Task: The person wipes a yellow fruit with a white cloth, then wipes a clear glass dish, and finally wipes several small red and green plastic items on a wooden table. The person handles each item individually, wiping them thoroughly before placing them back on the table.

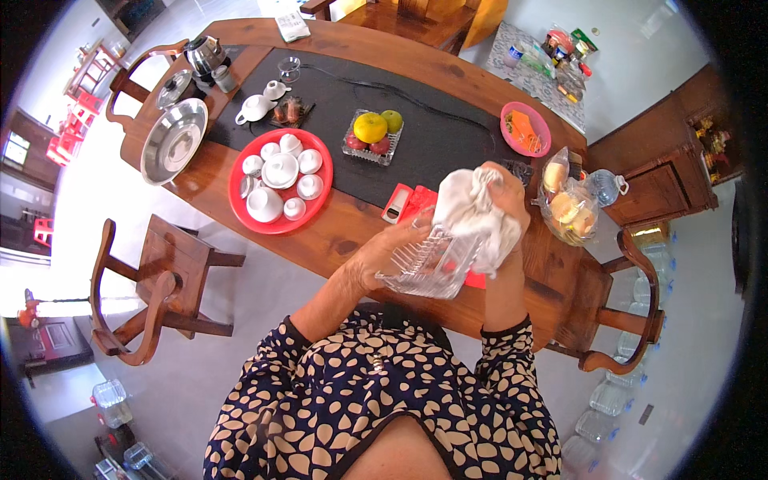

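Observation:
My left hand (391, 255) grips a clear ribbed dish (429, 267), tilted above the near edge of the wooden table (342, 246). A bunched white cloth (474, 207) is in my right hand (510, 198), pressed against the dish's far rim; some of those fingers are hidden behind the cloth. Below both hands lie red flat items (423, 197), partly covered from sight. Just beyond, a similar clear square dish (384, 155) holds a yellow citrus fruit (370, 127), a green fruit (392, 121) and red fruits (379, 146).
Left of my hands sits a red round tray (327, 180) with white teaware. A steel basin (174, 142) and an electric kettle (206, 55) stand farther left. At right are a pink basket (509, 111) and bagged bread (567, 210). Wooden chairs (171, 264) flank the table.

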{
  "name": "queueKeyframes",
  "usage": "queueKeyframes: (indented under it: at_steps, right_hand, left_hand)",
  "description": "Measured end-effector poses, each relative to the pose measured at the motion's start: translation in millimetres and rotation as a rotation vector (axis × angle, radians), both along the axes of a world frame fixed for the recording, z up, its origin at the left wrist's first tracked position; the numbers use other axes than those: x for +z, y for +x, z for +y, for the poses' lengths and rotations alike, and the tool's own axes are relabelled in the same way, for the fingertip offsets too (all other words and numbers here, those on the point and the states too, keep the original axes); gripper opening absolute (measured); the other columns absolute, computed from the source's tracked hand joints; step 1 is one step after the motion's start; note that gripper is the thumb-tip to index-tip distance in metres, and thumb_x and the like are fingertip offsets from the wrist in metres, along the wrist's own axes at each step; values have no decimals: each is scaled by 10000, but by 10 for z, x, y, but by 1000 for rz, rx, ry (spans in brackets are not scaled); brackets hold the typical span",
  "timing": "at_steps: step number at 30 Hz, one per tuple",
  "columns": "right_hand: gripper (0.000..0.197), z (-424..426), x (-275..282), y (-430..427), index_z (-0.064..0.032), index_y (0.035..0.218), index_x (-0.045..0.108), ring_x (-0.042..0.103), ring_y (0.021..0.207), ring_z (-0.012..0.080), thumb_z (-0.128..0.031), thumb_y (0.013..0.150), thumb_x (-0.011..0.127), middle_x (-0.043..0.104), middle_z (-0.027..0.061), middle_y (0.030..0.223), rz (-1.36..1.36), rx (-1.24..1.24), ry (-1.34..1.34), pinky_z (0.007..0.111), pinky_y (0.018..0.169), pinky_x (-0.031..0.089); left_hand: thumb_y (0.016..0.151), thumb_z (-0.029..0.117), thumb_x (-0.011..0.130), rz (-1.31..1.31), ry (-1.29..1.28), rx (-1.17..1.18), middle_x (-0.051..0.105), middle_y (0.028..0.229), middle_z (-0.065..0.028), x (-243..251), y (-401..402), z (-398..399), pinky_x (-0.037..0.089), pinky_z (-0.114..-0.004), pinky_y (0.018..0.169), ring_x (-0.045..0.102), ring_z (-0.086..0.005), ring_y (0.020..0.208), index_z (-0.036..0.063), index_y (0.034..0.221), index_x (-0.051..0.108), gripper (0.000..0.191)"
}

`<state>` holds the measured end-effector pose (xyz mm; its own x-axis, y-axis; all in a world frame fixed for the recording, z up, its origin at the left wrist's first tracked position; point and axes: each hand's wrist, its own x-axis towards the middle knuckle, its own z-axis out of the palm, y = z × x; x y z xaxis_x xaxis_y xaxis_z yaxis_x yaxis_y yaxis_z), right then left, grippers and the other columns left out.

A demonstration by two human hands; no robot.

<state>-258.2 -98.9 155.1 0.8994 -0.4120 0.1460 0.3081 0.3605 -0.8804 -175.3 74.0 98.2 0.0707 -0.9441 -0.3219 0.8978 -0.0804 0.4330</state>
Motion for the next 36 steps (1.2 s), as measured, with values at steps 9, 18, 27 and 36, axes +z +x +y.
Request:
queueKeyframes:
  at_steps: [9,18,27,36]
  right_hand:
    - [199,-38,-248,286,-8,887,635,572,654,93,-182,845,548,623,34,781,222,-29,208,233,580,453]
    - [265,579,-197,248,9,1082,577,588,995,247,-30,833,496,604,150,1087,-175,-329,-937,355,847,473]
    - [236,416,-329,438,4,1097,563,592,989,302,-14,873,491,602,165,1052,56,-757,-978,364,862,469]
    - [259,964,-456,161,-3,1148,553,533,1147,336,-76,913,473,555,184,1196,-66,-473,-1205,401,983,402]
  left_hand:
    - [755,107,753,-1185,-99,305,622,1078,-46,183,-115,78,475,-275,839,593,-136,966,10,1199,532,506]
    - [759,-6,718,-768,-119,518,644,1006,1,-47,-4,-16,498,-234,788,595,-70,898,26,1145,567,416]
    - [768,-33,699,-479,-112,496,614,1138,-83,177,77,93,547,-314,809,626,-166,948,9,1220,500,496]
    - [927,148,565,-166,-154,653,605,1190,-118,-29,308,83,546,-356,840,625,-205,1002,78,1212,502,300]
